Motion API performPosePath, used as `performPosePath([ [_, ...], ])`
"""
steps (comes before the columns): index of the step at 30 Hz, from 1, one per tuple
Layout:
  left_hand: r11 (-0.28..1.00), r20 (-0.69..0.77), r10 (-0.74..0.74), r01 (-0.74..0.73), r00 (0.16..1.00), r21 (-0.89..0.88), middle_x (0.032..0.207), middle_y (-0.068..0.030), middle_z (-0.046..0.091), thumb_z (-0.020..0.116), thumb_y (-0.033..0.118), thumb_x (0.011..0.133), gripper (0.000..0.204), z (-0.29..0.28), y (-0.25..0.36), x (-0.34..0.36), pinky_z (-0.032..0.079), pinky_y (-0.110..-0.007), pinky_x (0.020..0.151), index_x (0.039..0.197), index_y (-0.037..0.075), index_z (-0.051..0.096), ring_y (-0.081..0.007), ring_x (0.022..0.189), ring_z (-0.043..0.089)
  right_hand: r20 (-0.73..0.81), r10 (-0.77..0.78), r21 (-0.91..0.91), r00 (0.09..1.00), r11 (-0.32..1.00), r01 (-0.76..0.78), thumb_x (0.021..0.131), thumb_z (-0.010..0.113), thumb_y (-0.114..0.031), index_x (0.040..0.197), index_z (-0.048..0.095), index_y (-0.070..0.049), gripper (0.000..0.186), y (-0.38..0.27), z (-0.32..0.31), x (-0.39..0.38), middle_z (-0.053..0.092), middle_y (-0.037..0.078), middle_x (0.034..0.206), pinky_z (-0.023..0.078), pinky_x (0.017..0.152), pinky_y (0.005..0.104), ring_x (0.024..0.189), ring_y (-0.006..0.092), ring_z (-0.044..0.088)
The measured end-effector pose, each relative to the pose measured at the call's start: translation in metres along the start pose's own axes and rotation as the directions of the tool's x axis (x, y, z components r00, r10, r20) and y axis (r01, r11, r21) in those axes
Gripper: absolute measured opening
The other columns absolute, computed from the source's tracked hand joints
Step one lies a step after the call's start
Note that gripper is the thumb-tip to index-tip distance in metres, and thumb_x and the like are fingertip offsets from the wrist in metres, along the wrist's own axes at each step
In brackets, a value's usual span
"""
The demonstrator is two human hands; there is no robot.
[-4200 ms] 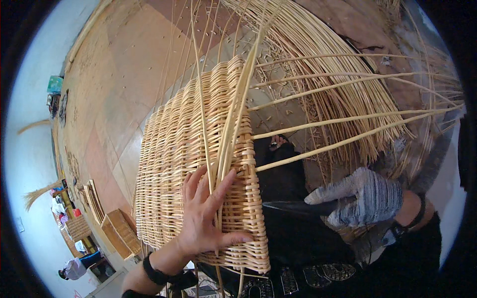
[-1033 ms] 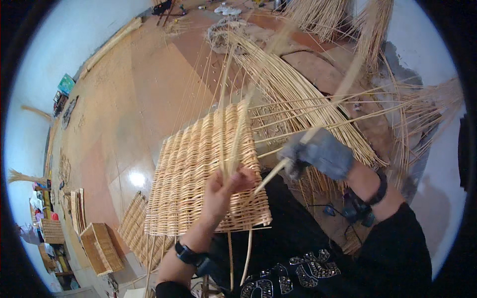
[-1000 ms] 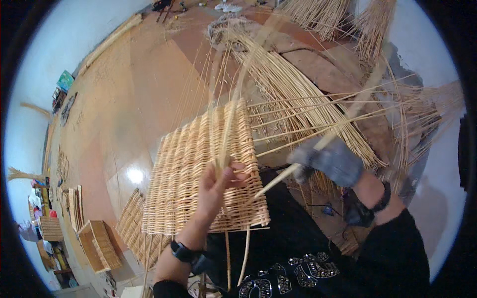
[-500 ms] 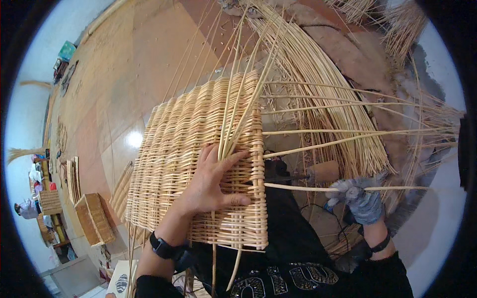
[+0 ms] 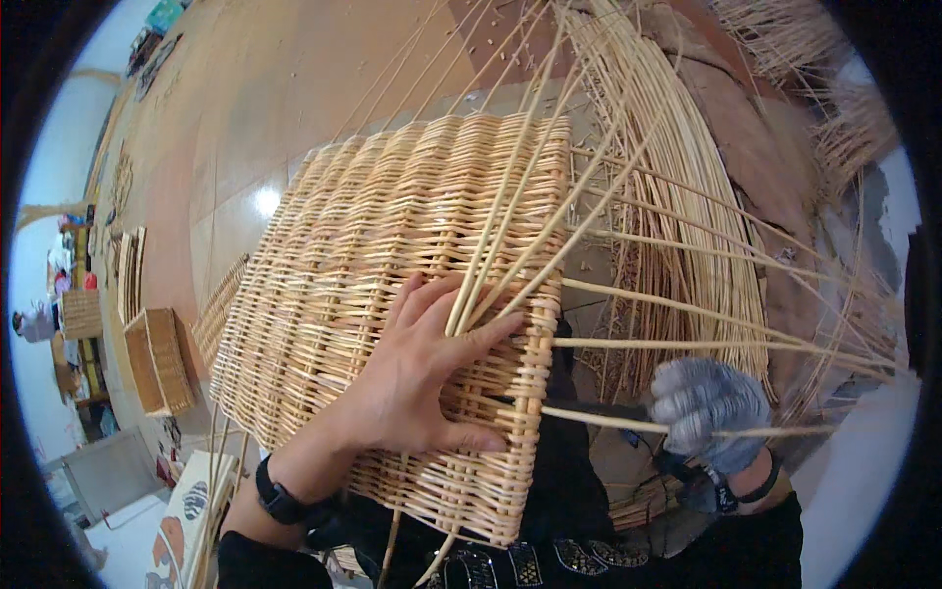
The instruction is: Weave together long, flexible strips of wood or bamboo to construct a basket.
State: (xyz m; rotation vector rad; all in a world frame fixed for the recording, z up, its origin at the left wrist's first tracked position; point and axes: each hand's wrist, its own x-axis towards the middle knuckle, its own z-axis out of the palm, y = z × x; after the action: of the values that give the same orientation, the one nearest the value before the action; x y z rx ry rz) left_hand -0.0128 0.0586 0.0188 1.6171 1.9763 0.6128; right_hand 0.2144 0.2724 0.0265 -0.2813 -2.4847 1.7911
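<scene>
A half-woven wicker basket (image 5: 373, 245) lies on its side across my lap, pale willow rods sticking out from its right edge. My left hand (image 5: 417, 378), bare with a black wristband, presses flat on the woven wall near that edge, fingers spread over a few upright rods. My right hand (image 5: 706, 402), in a grey knit glove, is closed around one thin rod (image 5: 599, 420) that runs from the basket's edge out to the right.
A thick bundle of loose willow rods (image 5: 677, 177) curves over the floor behind the basket. Woven trays and a small box-shaped basket (image 5: 157, 358) stand at the left. A person (image 5: 34, 324) crouches far left. The wooden floor (image 5: 294, 88) stretches beyond.
My right hand has come down from above the basket to its lower right, drawing a rod out sideways. My left hand has flattened on the weave. The view has closed in on the basket.
</scene>
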Motion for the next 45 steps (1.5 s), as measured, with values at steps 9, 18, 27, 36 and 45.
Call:
performPosePath([
  [9,0.999,0.075,-0.028,0.025,0.997,0.042,0.126,-0.0144,0.039,0.07,0.057,0.052,0.091,0.003,-0.001,0.003,0.009,-0.054,0.102,0.127,0.015,0.042,-0.0327,0.121,0.03,0.308,-0.079,0.183,0.948,0.983,0.023,0.081,0.052,-0.015,0.085,0.062,-0.01,0.013,0.031,-0.003,-0.002,0.063,0.007,0.093,0.045,0.084,0.0409,0.09,0.0254,0.06],
  [18,0.999,0.032,0.0,-0.001,0.999,0.038,0.124,-0.0165,0.039,0.07,0.059,0.051,0.091,0.005,-0.002,-0.001,0.01,-0.052,0.102,0.126,0.014,0.043,-0.0339,0.12,0.03,0.194,-0.337,-0.228,0.921,0.898,0.377,0.073,0.058,-0.02,0.079,0.061,-0.014,0.009,0.011,0.016,0.014,0.063,0.004,0.088,0.045,0.081,0.0404,0.086,0.0237,0.059],
  [27,0.998,-0.099,0.039,-0.044,0.994,-0.049,0.119,-0.0174,0.044,0.066,0.051,0.065,0.072,0.006,-0.004,-0.003,0.013,-0.05,0.102,0.123,0.012,0.047,-0.0357,0.117,0.033,-0.103,-0.17,-0.594,0.98,0.801,0.076,0.075,0.058,-0.022,0.073,0.061,-0.008,0.014,-0.041,0.03,0.036,0.06,0.006,0.068,0.047,0.055,0.0309,0.063,0.0227,0.06],
  [36,0.983,-0.041,-0.158,0.154,0.987,-0.097,0.12,-0.0169,0.044,0.07,0.032,0.066,0.061,0.004,-0.014,-0.009,0.021,-0.044,0.101,0.121,0.013,0.05,-0.0347,0.116,0.033,0.36,0.52,-0.056,0.775,0.841,-0.539,0.072,0.061,-0.025,0.089,0.059,-0.007,0.024,0.04,-0.011,-0.093,0.061,0.006,0.074,0.046,0.055,0.031,0.063,0.0218,0.059],
  [45,0.984,0.247,-0.014,-0.03,0.969,0.175,0.129,-0.0191,0.033,0.067,0.07,0.042,0.117,0.01,0.053,-0.002,0.011,-0.059,0.1,0.133,0.006,0.029,-0.0364,0.125,0.022,0.309,0.468,0.063,0.828,0.859,-0.509,0.072,0.066,-0.026,0.116,0.054,-0.016,0.047,-0.006,-0.006,-0.103,0.063,0.008,0.094,0.048,0.072,0.0365,0.07,0.0199,0.061],
])
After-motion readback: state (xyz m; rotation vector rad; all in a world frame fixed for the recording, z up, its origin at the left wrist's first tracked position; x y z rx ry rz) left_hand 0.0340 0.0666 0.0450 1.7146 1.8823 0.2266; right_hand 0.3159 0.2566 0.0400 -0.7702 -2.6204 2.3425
